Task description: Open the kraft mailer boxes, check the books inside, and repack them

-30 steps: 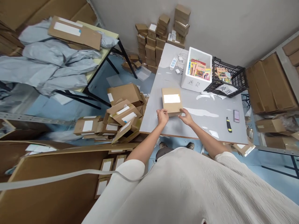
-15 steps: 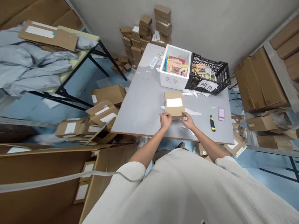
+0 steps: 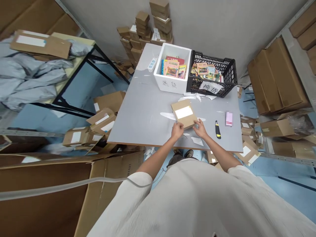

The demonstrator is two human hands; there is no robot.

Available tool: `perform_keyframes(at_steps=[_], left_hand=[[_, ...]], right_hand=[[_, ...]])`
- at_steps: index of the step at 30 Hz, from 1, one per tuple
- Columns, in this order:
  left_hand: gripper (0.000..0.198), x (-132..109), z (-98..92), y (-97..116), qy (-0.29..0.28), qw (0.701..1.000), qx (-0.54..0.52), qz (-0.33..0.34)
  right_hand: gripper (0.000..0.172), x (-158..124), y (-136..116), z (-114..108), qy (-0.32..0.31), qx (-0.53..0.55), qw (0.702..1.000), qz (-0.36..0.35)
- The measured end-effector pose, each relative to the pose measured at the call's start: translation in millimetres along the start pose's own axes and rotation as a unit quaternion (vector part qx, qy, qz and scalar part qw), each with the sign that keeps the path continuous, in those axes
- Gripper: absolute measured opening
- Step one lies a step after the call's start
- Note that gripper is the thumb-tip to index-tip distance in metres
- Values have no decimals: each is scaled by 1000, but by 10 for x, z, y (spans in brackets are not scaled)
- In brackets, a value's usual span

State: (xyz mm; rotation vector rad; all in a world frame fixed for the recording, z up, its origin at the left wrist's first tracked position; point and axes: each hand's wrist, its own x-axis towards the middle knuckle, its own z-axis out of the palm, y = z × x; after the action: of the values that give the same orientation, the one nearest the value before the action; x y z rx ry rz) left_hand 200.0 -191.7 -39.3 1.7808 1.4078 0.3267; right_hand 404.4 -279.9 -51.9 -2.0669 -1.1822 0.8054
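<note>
A small brown cardboard box (image 3: 178,106) with a white label lies tilted slightly on the grey table (image 3: 138,115). At its near left corner my left hand (image 3: 177,130) is closed, the fingers pinching the edge. My right hand (image 3: 199,128) grips the near right corner between thumb and fingers. Both hands are on the box at once. To the right lie a black and yellow utility knife (image 3: 217,129) and a small pink packet (image 3: 229,118). White paper scraps (image 3: 197,141) are scattered around the box.
Behind stand a white foam box (image 3: 172,86) and a black plastic crate (image 3: 232,79), both holding colourful booklets. A power strip (image 3: 152,65) lies beside them. Cardboard boxes (image 3: 110,101) crowd the floor at left, and a big open carton (image 3: 108,184) stands near my left side.
The box has turned a little on the table, its far end swinging left. My hands have stayed on its near corners. The whole view has shifted slightly.
</note>
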Motion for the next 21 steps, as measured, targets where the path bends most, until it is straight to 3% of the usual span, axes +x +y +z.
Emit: perform_keyframes(at_steps=[3, 8, 12, 17, 21], left_hand=[[30, 248, -189, 70, 16, 998, 52, 30], [43, 821, -450, 299, -5, 989, 84, 122], [43, 1178, -539, 403, -43, 982, 133, 128], [40, 1428, -587, 388, -71, 970, 175, 150], [39, 1446, -594, 359, -65, 973, 181, 131]], right_hand=[[50, -68, -74, 87, 55, -12, 998, -11], [45, -165, -270, 201, -37, 29, 999, -2], [49, -210, -407, 208, -52, 30, 996, 59], [44, -224, -471, 212, -24, 26, 994, 99], [48, -182, -423, 225, -1, 9, 993, 121]])
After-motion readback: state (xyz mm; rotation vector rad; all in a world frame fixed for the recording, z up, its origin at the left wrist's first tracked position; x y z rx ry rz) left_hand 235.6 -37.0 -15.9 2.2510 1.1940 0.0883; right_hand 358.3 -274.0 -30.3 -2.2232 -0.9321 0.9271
